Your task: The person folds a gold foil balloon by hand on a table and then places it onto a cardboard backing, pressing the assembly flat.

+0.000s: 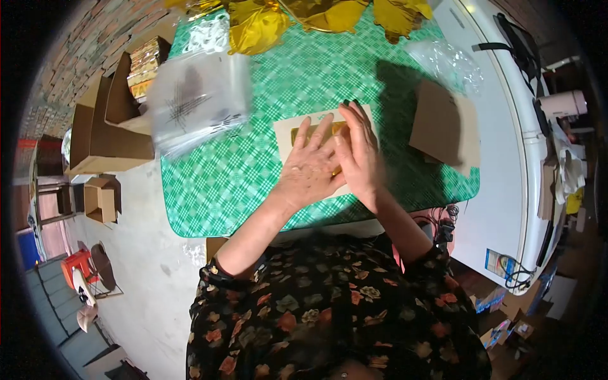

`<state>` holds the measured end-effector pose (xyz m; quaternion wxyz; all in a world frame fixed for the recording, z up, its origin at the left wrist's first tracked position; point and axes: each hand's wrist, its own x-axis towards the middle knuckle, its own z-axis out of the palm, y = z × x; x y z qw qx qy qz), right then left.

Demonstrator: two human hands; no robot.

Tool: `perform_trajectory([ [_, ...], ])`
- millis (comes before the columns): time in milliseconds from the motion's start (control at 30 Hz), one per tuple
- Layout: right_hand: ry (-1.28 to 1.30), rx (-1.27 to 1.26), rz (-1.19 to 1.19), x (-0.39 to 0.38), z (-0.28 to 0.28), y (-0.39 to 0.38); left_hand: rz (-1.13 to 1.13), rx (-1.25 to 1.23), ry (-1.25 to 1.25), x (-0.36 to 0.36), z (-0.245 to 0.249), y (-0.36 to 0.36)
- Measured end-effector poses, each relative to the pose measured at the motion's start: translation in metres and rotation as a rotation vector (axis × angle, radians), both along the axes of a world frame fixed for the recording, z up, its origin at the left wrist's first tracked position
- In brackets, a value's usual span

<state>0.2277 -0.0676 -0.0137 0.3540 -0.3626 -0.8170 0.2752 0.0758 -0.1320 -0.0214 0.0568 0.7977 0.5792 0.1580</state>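
Left hand (310, 168) and right hand (358, 152) are lying flat with fingers extended, side by side and touching, gripping nothing. Both are pressing on a cream card (284, 132) carrying a gold strip (300, 133), which is resting mid-table on the green checked table (253, 183). A blurred clear plastic bag (196, 101) is sitting to the left and a brown cardboard piece (443, 126) to the right.
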Motion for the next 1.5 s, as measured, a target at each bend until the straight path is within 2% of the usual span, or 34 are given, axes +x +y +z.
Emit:
perform_trajectory([
  [33,-0.044,-0.029,-0.033,0.0,0.001,0.0,0.003,0.01,-0.042,0.0,0.0,-0.001],
  [133,0.062,-0.113,-0.019,0.002,-0.01,0.004,-0.01,-0.003,-0.088,-0.002,0.002,-0.001],
  [267,0.032,-0.025,0.066,0.0,-0.006,0.009,0.051,0.075,-0.448,-0.007,0.004,0.001],
  [367,-0.047,-0.073,-0.003,-0.002,-0.009,0.005,0.171,0.183,-0.666,-0.037,0.016,-0.009],
  [467,-0.154,-0.068,0.029,-0.006,0.01,-0.001,0.247,0.173,-0.443,-0.074,0.025,-0.032],
  [600,-0.263,0.159,0.132,-0.01,-0.007,0.002,0.223,0.073,-0.255,-0.084,0.025,-0.057],
  [633,-0.264,0.147,0.138,-0.011,-0.008,0.001,0.206,0.086,-0.229,-0.083,0.022,-0.061],
  [833,-0.366,0.17,0.155,-0.013,-0.006,-0.002,0.2,0.107,-0.176,-0.077,0.014,-0.064],
  [1500,-0.413,0.181,0.179,-0.015,-0.006,-0.003,0.158,0.078,-0.057,-0.078,0.013,-0.057],
])
